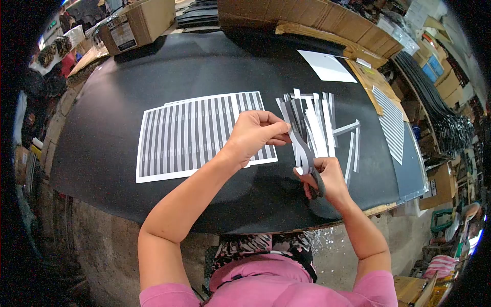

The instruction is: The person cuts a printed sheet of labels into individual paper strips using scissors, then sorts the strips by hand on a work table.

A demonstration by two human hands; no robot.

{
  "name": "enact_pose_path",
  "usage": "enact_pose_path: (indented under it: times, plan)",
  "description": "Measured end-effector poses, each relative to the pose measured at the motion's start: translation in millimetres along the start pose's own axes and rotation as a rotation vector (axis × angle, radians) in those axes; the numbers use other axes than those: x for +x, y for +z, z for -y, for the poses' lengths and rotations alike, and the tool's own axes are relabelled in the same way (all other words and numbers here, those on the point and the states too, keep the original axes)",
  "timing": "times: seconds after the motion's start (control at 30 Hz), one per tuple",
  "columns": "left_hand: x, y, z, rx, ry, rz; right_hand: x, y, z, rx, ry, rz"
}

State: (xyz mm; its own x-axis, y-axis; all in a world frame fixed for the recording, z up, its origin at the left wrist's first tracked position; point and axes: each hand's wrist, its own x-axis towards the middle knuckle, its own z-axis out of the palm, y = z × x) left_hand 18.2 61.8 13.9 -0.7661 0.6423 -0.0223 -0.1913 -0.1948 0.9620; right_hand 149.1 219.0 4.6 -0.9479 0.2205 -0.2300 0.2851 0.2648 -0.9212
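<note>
My left hand (258, 134) pinches the upper end of a grey and white paper strip (302, 146), which curves down toward my right hand. My right hand (327, 179) is wrapped round the dark handles of scissors (318, 185), whose blades are mostly hidden behind the strip. To the left, striped printed sheets (189, 135) lie overlapping on the black table, partly under my left hand. Just beyond and right of my hands is a loose pile of cut strips (319, 120), with a few strips lying apart at its right.
The black table (102, 133) fills the middle. A white sheet (327, 66) lies at its back right, and another striped sheet (391, 123) near the right edge. Cardboard boxes (148, 23) stand along the back. Stacked dark strips (434, 97) are beyond the right side.
</note>
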Motion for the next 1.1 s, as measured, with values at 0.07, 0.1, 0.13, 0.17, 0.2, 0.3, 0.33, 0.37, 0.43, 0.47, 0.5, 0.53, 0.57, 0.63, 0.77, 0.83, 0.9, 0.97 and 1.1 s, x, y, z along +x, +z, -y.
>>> enact_pose_path:
  times: [0.07, 0.1, 0.13, 0.17, 0.2, 0.3, 0.33, 0.37, 0.43, 0.47, 0.5, 0.53, 0.57, 0.63, 0.77, 0.83, 0.9, 0.97, 1.1]
  plan:
    - [0.5, -1.2, 1.1, 0.001, 0.003, -0.005, -0.2, 0.8, 1.5, 0.002, 0.005, 0.0]
    - [0.6, -1.3, 1.8, -0.007, 0.013, -0.002, -0.3, 1.2, 2.1, 0.004, 0.017, -0.007]
    - [0.8, -1.5, 1.9, -0.015, 0.023, 0.001, -0.1, 1.5, 2.6, 0.006, 0.028, -0.014]
    - [0.9, -1.5, 1.6, -0.015, 0.023, 0.0, 0.0, 1.9, 2.8, 0.006, 0.029, -0.013]
    - [1.0, -1.3, 1.2, -0.007, 0.017, -0.004, -0.1, 2.3, 2.8, -0.001, 0.027, -0.013]
    - [0.6, -0.7, 0.5, -0.001, 0.014, -0.01, 1.1, 1.7, -1.2, -0.003, 0.011, -0.011]
    - [0.5, -0.6, 0.4, -0.001, 0.016, -0.011, 1.7, 1.5, -2.9, 0.003, -0.003, -0.009]
    - [0.5, -0.5, 0.4, -0.001, 0.016, -0.011, 1.7, 1.5, -3.5, 0.003, -0.003, -0.009]
    - [0.6, -0.5, 1.1, -0.009, 0.018, -0.009, 1.6, 1.5, -4.2, 0.016, 0.008, -0.01]
    - [0.7, -0.6, 1.8, -0.009, 0.018, -0.008, 1.5, 1.6, -3.6, 0.016, 0.008, -0.01]
    - [1.0, -0.8, 2.8, -0.013, 0.023, -0.009, 1.2, 1.8, -2.3, 0.023, 0.017, -0.01]
    - [1.4, -1.0, 4.0, -0.016, 0.028, -0.01, 1.2, 1.9, -1.6, 0.031, 0.026, -0.009]
    - [2.1, -1.2, 5.4, -0.016, 0.028, -0.01, 1.3, 2.1, -1.7, 0.031, 0.026, -0.009]
    - [3.9, -1.5, 8.7, -0.049, 0.034, -0.004, 2.1, 2.6, -2.8, 0.017, 0.016, -0.016]
    - [7.8, -3.0, 15.4, -0.009, 0.012, -0.005, 10.0, -1.4, -7.7, 0.075, 0.006, 0.008]
    - [15.3, -10.2, 18.6, -0.024, 0.06, -0.032, 14.0, -7.5, -2.0, 0.06, 0.043, 0.044]
    - [17.9, -20.9, 11.9, 0.005, 0.055, -0.108, 8.8, -14.9, 10.3, 0.059, 0.054, 0.029]
    - [26.0, -37.4, 15.4, 0.009, 0.04, -0.172, 3.3, -26.3, 16.0, 0.025, 0.096, 0.021]
    - [32.4, -48.9, 21.8, 0.012, -0.006, -0.214, -20.4, -44.7, 12.1, -0.206, -0.029, -0.043]
